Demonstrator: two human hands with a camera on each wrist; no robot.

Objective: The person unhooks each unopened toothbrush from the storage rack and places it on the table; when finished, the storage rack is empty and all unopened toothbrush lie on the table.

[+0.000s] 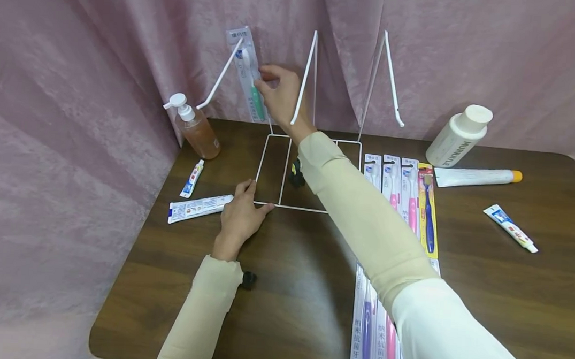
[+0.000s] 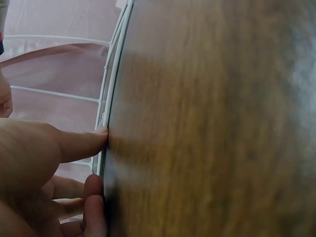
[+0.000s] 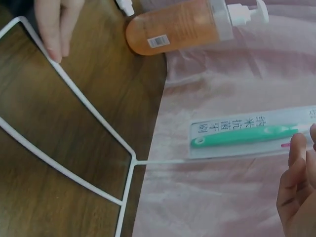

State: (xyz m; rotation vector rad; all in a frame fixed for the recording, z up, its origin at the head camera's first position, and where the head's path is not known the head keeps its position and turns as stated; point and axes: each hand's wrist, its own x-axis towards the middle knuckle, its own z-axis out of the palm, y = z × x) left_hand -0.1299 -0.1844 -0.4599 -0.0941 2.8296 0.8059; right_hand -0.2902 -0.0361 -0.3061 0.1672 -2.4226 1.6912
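Note:
A white wire rack [image 1: 305, 208] with several hooks stands on the table. My left hand [image 1: 241, 212] holds its front left corner; in the left wrist view the thumb and curled fingertips meet the thin white rail [image 2: 114, 74]. On the left hook [image 1: 219, 80] hangs a packaged toothbrush [image 1: 247, 73] with a green handle, slightly tilted against the curtain. My right hand [image 1: 283, 96] pinches the right edge of that package with thumb and fingertips. The right wrist view shows the green handle [image 3: 247, 134] and the right hand's fingers [image 3: 296, 163] at the package.
Several packaged toothbrushes [image 1: 428, 207] lie right of the rack, partly under the right arm. A pump bottle [image 1: 200, 135], small toothpaste tube [image 1: 192, 179] and larger tube [image 1: 197, 209] are at left. A white bottle [image 1: 455, 138], white tube [image 1: 475, 177] and small tube [image 1: 510, 228] are at right.

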